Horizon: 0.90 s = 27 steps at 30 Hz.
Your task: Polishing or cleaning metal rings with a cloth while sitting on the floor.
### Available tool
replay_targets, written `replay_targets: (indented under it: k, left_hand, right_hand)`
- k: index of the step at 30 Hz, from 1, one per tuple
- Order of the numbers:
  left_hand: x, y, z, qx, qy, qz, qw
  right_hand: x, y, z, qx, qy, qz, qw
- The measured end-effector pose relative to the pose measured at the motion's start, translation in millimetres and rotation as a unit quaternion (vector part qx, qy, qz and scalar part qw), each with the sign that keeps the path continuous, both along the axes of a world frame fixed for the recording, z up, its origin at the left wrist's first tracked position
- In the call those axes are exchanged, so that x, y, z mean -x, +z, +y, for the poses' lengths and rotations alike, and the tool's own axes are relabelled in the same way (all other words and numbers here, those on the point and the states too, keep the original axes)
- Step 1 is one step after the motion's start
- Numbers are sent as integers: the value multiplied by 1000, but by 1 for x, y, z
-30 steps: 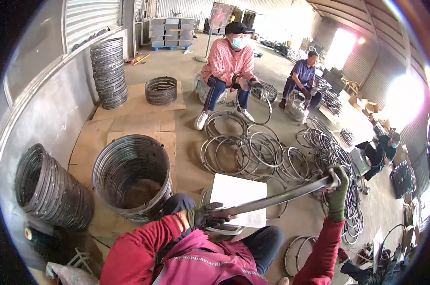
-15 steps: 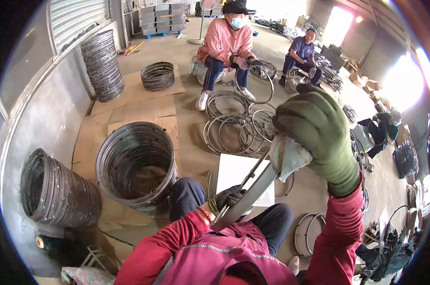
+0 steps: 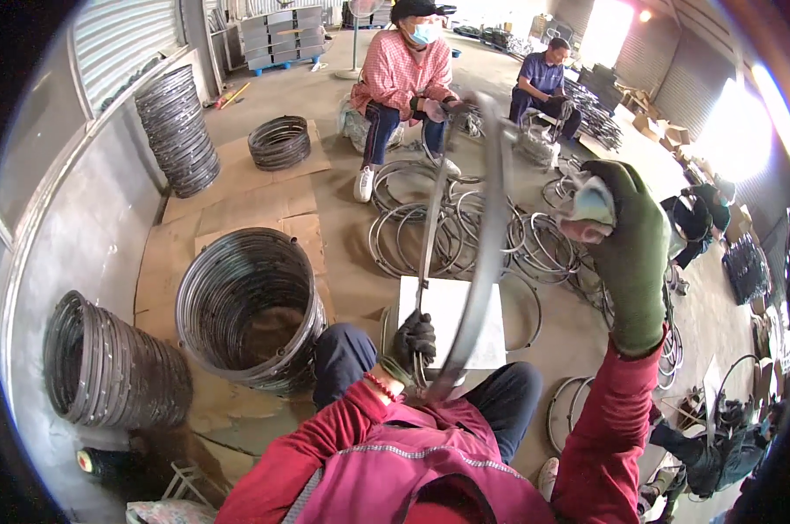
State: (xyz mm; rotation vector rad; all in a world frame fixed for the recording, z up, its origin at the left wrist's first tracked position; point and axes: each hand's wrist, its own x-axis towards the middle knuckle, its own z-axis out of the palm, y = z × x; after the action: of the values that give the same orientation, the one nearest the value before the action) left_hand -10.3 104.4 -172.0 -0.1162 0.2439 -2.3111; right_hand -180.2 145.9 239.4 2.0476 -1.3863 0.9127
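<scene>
Upright in front of me is a thin dark metal ring (image 3: 480, 297), its far side smeared by motion. My left hand (image 3: 415, 339), in a dark glove, has its fingers wrapped round the ring's near left part. My right hand (image 3: 637, 240) wears an olive-green glove and is raised to the right of the ring, apart from it. Bunched in its fingers is a pale, stained cloth (image 3: 592, 210). Below the ring lies a flat white board (image 3: 489, 345), just beyond my knees.
A wide ring stack (image 3: 210, 327) stands by my left knee, with a leaning stack (image 3: 141, 375) beside it. A tall stack (image 3: 181, 131) and short stack (image 3: 279, 144) stand farther off. Loose rings (image 3: 393, 249) cover the floor ahead, before a seated person in a checked shirt (image 3: 403, 74).
The ring has swung upright and now shows its open round. My right hand with the cloth has come away from the ring toward the right. My left hand still grips the ring.
</scene>
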Motion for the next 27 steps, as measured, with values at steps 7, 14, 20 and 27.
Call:
replay_targets:
  k: [7, 14, 20, 27]
  left_hand:
    - [-61, 37, -17, -28, 178, -76, 981]
    - [-166, 45, 13, -23, 385, -274, 881]
    - [-215, 99, 45, -51, 474, -477, 738]
    - [-345, 53, 90, -164, 483, -628, 588]
  right_hand:
    - [42, -39, 7, -330, 165, -402, 838]
    - [8, -117, -24, -417, 335, -348, 770]
    - [-32, -192, -44, -449, 328, -245, 794]
    - [-120, -271, -54, -533, 394, -201, 721]
